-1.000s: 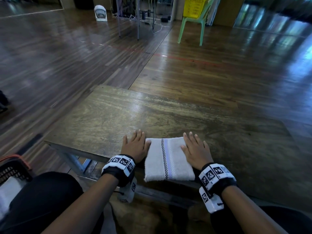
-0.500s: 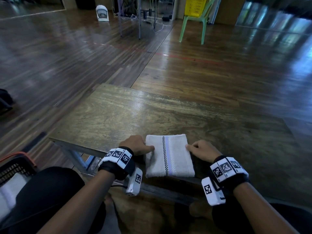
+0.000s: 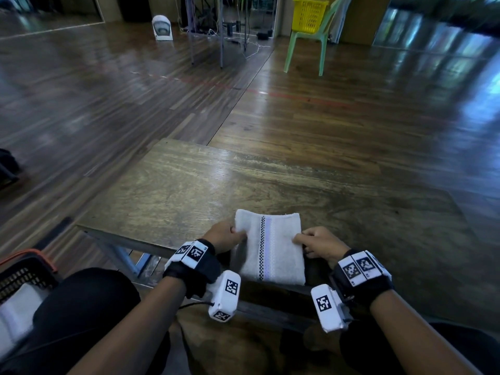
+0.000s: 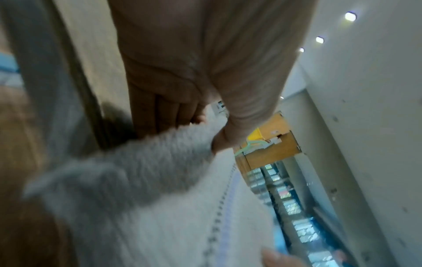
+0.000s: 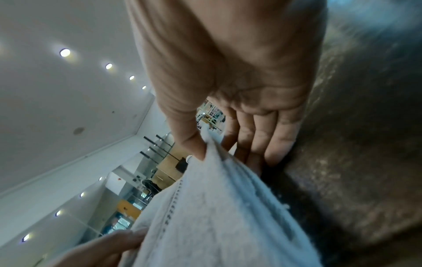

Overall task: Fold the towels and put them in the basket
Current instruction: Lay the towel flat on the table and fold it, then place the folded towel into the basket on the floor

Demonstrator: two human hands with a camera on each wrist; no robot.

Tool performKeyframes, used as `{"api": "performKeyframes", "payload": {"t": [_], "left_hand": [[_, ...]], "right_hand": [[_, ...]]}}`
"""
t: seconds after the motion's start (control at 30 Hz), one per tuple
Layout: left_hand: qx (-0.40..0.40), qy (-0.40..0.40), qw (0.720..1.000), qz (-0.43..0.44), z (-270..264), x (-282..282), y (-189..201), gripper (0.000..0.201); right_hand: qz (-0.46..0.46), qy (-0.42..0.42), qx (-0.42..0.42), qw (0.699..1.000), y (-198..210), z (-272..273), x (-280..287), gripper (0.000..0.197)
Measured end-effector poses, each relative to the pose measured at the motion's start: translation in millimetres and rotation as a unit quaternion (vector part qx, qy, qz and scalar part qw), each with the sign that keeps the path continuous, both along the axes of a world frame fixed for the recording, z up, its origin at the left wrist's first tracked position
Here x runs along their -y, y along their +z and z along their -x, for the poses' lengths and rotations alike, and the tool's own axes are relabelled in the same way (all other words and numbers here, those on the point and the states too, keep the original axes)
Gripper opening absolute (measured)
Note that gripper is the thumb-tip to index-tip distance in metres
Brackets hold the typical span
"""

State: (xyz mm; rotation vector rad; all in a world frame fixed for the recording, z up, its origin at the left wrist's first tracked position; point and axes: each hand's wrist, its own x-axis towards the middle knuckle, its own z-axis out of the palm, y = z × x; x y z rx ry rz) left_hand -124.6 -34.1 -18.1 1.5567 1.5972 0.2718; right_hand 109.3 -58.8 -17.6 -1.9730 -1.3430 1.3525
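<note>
- Pinching the folded white towel (image 3: 269, 247) at both of its side edges, I have my left hand (image 3: 223, 236) on the left edge and my right hand (image 3: 319, 243) on the right edge.
- My left thumb lies on top of the cloth and the curled fingers (image 4: 164, 112) go under its edge; my right thumb presses from above and the fingers (image 5: 262, 142) reach below, so both hands nip the towel and are not spread.
- It lies on the near part of the wooden table (image 3: 189, 190), close to the edge in front of my knees.
- I judge it light, soft and limp: it will sag in the middle if held only at the sides, and the layers may slide open.
- Taking all layers together at the middle of each side should keep the fold.
- Its pile is fluffy terry, the shape is a neat rectangle, and a black checked line with a pale lilac band runs along its length.
- At my left side stands the dark mesh basket (image 3: 24, 272) with an orange rim, and something white already lies in it, probably another towel.
- Worn, scratched wood makes the table top, with a dull shine.
</note>
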Motion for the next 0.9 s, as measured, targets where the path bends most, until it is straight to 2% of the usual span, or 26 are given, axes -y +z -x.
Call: {"api": "performKeyframes", "payload": {"t": [0.07,0.13,0.17,0.23,0.33,0.5,0.6,0.63,0.9], "left_hand": [[0.096,0.057,0.993,0.039,-0.7,4.1,-2.9,0.031],[0.175,0.100,0.977,0.075,-1.7,11.0,-3.4,0.014],[0.197,0.109,0.970,0.088,-2.3,15.8,-2.9,0.010],[0.224,0.119,0.962,0.101,-2.5,24.6,-0.7,0.017],[0.260,0.126,0.952,0.098,1.5,38.1,10.4,0.016],[0.302,0.123,0.943,0.059,11.5,70.4,44.2,0.021],[0.338,0.134,0.931,0.026,15.7,97.8,66.1,0.003],[0.344,0.137,0.929,0.013,17.2,106.8,72.3,0.005],[0.383,0.173,0.905,-0.058,38.8,161.2,120.1,0.007]], "right_hand": [[0.017,-0.051,-0.081,0.995,1.7,0.6,6.1,0.010],[0.036,-0.093,-0.138,0.985,1.8,-1.4,11.8,0.021],[0.046,-0.106,-0.159,0.980,2.8,-2.7,15.9,0.024],[0.062,-0.114,-0.192,0.973,8.3,-4.5,25.4,0.021],[0.051,-0.111,-0.228,0.966,21.2,-5.8,41.9,0.017],[-0.023,-0.095,-0.235,0.967,53.7,-1.2,71.5,0.022],[-0.066,-0.108,-0.218,0.968,73.5,10.5,90.8,0.031],[-0.082,-0.111,-0.214,0.967,79.6,14.4,96.7,0.032],[-0.140,-0.040,-0.235,0.961,129.6,39.9,123.5,0.019]]}}
